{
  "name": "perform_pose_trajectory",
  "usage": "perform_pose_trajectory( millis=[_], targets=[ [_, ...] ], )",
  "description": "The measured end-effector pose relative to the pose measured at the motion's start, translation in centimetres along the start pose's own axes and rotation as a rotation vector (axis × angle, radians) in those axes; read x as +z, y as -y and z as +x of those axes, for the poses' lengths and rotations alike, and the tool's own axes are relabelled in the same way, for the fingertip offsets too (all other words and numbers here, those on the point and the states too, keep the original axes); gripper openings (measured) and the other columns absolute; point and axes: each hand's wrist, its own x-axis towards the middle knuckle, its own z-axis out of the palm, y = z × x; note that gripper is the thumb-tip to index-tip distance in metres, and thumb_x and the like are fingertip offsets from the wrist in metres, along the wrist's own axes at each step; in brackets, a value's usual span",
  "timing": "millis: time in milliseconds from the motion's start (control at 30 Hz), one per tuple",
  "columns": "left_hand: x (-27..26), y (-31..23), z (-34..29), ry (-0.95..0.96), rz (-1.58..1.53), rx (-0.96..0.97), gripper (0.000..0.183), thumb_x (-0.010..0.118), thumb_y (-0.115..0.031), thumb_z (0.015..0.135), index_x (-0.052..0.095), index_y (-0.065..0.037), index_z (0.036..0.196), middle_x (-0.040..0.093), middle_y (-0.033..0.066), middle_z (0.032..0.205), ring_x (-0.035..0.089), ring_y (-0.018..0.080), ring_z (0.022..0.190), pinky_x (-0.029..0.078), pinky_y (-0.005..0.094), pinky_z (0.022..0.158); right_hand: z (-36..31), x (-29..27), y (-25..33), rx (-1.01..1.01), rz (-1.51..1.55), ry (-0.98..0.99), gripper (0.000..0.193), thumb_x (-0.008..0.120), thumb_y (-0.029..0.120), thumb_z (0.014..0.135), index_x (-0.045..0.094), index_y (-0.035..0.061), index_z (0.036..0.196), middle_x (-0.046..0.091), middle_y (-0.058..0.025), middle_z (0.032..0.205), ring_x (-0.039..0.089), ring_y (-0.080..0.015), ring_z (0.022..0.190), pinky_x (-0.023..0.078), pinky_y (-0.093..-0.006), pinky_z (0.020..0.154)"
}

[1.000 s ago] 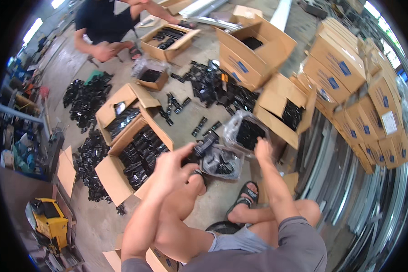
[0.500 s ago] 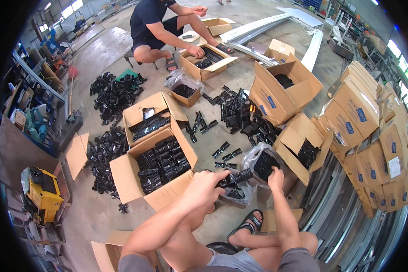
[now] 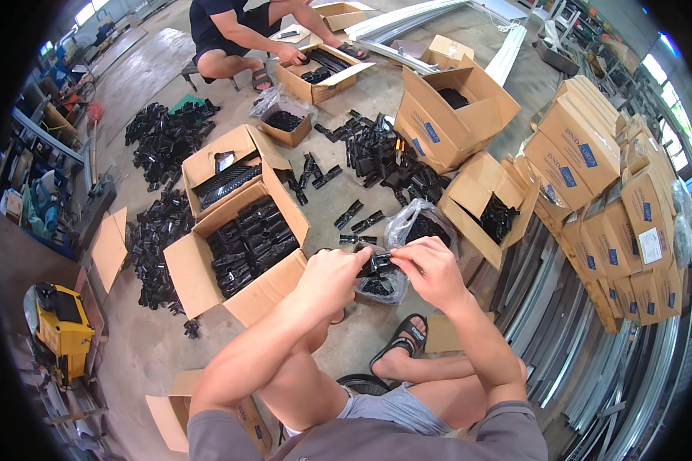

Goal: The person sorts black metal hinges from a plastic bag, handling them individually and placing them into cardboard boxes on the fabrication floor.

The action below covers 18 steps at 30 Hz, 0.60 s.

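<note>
Evidently, close handwork on one black part (image 3: 377, 264)

It sits between the left hand (image 3: 334, 278) and right hand (image 3: 437, 270), above a clear plastic bag (image 3: 398, 293). Working its right end seems the current step; that calls for a steady left grip and fine right fingertip control. Left fingers close around it; right thumb and forefinger nearly meet there, perhaps pinching something too small to tell. Both hands reach inward.

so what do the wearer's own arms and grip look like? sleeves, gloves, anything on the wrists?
Left grip and right grip: bare human hands, no gloves. Left arm and right arm: bare below short, dark grey sleeves. No cables, watch or markings visible.
</note>
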Motion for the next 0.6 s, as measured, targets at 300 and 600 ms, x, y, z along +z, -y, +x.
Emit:
perform_pose_trajectory(
  millis=[300, 600],
  targets=[
    [0.4, -0.5, -0.1, 0.055, 0.076, -0.005, 0.057, 0.076, -0.008, 0.071, 0.062, -0.004, 0.127, 0.070, 0.0183, 0.083, 0.069, 0.0360, 0.081, 0.053, 0.0459, 0.071, -0.6, 1.0, -0.2, -0.113, -0.112, 0.060, 0.010, 0.075, 0.011, 0.081, 0.071, 0.0078, 0.090, 0.071, -0.0032, 0.087, 0.065, -0.0216, 0.085, 0.047, -0.0357, 0.079],
    [-0.1, -1.1, -0.1, 0.035, 0.052, 0.005, 0.072, 0.075, -0.006, 0.072, 0.055, -0.012, 0.140, 0.069, 0.0186, 0.080, 0.068, 0.0370, 0.077, 0.053, 0.0463, 0.069, -0.9, 0.2, 0.4, -0.012, -0.074, 0.033, 0.012, 0.075, 0.009, 0.079, 0.073, 0.0068, 0.091, 0.070, -0.0045, 0.100, 0.064, -0.0241, 0.093, 0.047, -0.0365, 0.082]
  ],
)
